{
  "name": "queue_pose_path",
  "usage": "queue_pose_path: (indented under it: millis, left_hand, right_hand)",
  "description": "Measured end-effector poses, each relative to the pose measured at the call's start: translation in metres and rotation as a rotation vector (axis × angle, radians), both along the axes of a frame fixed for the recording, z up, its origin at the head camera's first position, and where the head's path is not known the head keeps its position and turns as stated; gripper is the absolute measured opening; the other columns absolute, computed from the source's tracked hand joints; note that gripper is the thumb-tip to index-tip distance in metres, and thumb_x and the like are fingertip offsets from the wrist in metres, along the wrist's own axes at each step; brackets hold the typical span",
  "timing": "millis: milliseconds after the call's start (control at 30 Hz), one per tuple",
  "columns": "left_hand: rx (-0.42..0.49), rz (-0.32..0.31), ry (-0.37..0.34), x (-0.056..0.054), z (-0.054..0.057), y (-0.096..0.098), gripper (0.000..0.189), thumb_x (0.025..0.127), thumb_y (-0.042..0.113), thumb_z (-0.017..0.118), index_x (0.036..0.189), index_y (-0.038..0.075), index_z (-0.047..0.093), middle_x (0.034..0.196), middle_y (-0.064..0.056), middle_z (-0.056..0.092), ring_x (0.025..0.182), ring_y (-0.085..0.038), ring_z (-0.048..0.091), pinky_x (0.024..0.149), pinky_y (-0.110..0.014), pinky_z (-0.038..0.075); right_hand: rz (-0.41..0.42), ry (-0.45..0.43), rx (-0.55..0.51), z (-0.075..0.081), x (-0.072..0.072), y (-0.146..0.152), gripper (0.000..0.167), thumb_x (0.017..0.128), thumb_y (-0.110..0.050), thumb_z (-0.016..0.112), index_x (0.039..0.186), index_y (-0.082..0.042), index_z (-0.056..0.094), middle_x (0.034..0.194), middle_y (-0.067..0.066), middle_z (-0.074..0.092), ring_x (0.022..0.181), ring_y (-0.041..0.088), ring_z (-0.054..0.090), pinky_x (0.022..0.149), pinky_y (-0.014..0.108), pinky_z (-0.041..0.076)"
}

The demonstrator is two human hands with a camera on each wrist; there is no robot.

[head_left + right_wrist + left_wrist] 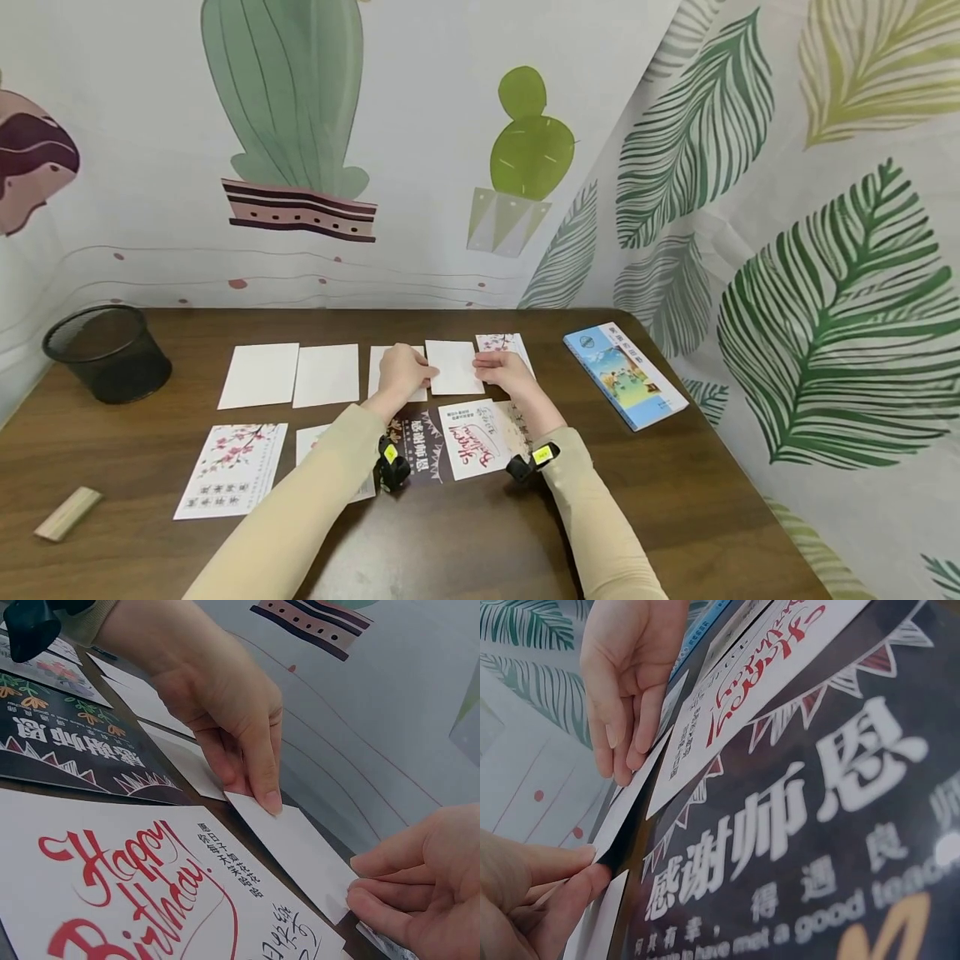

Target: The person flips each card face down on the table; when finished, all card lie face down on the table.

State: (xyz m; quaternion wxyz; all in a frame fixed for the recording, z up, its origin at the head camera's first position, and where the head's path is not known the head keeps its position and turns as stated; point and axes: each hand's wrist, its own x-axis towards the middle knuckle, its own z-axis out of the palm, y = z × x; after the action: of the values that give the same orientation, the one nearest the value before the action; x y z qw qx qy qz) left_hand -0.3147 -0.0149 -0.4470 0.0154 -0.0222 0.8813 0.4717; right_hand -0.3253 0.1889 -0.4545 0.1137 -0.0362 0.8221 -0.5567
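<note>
Between the two hands, a blank white card (456, 368) lies or is held low at the back of the table. My left hand (402, 377) pinches its left edge with thumb and fingers, seen closely in the right wrist view. At the opposite edge my right hand (512, 379) has its thumb and fingertips at the corner of the card. Another white card (375, 367) is partly hidden under my left hand. Nearer the front are a white "Happy Birthday" card (472, 439) and a dark card with white lettering (735, 847). A blossom-printed card (504, 342) shows behind my right hand.
Two blank white cards (258, 375) lie at the back left, with a blossom card (232, 471) in front. A black mesh holder (108, 354) stands far left, a small wooden block (67, 514) nearer. On the right lies a blue book (622, 375).
</note>
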Motion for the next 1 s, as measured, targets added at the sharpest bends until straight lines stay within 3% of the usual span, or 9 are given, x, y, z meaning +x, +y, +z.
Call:
queue_pose_path:
  millis: [300, 400, 567, 667, 800, 1000]
  left_hand:
    - [-0.024, 0.007, 0.021, 0.000, 0.001, -0.001, 0.018, 0.084, 0.013, 0.076, 0.091, -0.003, 0.075, 0.065, -0.008, 0.072, 0.056, -0.013, 0.067, 0.077, -0.037, 0.058]
    - [-0.035, 0.009, 0.030, -0.001, 0.001, 0.000, 0.021, 0.085, 0.015, 0.076, 0.096, -0.003, 0.075, 0.067, -0.009, 0.072, 0.057, -0.013, 0.067, 0.067, -0.029, 0.054]
    - [0.027, -0.009, 0.044, 0.000, 0.003, 0.006, 0.030, 0.086, 0.016, 0.075, 0.108, -0.005, 0.072, 0.091, -0.018, 0.075, 0.070, -0.019, 0.073, 0.056, -0.018, 0.049]
    - [0.117, -0.054, 0.030, 0.000, 0.002, 0.009, 0.032, 0.089, 0.014, 0.071, 0.114, -0.006, 0.069, 0.100, -0.020, 0.073, 0.080, -0.023, 0.074, 0.065, -0.021, 0.057]
    - [0.220, -0.121, -0.021, 0.001, 0.003, 0.014, 0.035, 0.093, 0.012, 0.065, 0.123, -0.005, 0.063, 0.110, -0.021, 0.070, 0.094, -0.027, 0.072, 0.081, -0.029, 0.059]
    - [0.230, -0.188, -0.052, 0.000, 0.003, 0.027, 0.043, 0.093, 0.012, 0.062, 0.134, -0.003, 0.056, 0.125, -0.020, 0.065, 0.115, -0.032, 0.063, 0.096, -0.038, 0.053]
  right_hand:
    - [0.006, -0.010, 0.003, -0.001, -0.003, 0.002, 0.041, 0.095, -0.002, 0.057, 0.134, 0.009, 0.053, 0.134, 0.024, 0.058, 0.127, 0.035, 0.054, 0.109, 0.043, 0.043]
    - [0.018, -0.007, 0.001, -0.001, -0.003, 0.003, 0.042, 0.095, -0.003, 0.058, 0.135, 0.008, 0.052, 0.135, 0.024, 0.057, 0.128, 0.036, 0.054, 0.108, 0.043, 0.044]
    - [-0.015, 0.024, -0.049, 0.009, -0.002, 0.012, 0.042, 0.094, 0.000, 0.057, 0.134, 0.009, 0.052, 0.133, 0.027, 0.057, 0.123, 0.036, 0.056, 0.099, 0.035, 0.050]
    - [-0.057, 0.048, -0.065, 0.008, -0.005, 0.024, 0.041, 0.094, 0.000, 0.057, 0.134, 0.008, 0.053, 0.131, 0.026, 0.059, 0.121, 0.034, 0.058, 0.099, 0.035, 0.050]
    - [-0.066, 0.049, -0.071, 0.010, -0.004, 0.041, 0.043, 0.095, 0.000, 0.056, 0.136, 0.009, 0.050, 0.134, 0.028, 0.056, 0.124, 0.037, 0.055, 0.104, 0.041, 0.047]
    - [-0.087, 0.054, -0.062, 0.012, -0.006, 0.068, 0.046, 0.095, 0.000, 0.056, 0.139, 0.011, 0.044, 0.137, 0.031, 0.052, 0.127, 0.040, 0.051, 0.109, 0.046, 0.043]
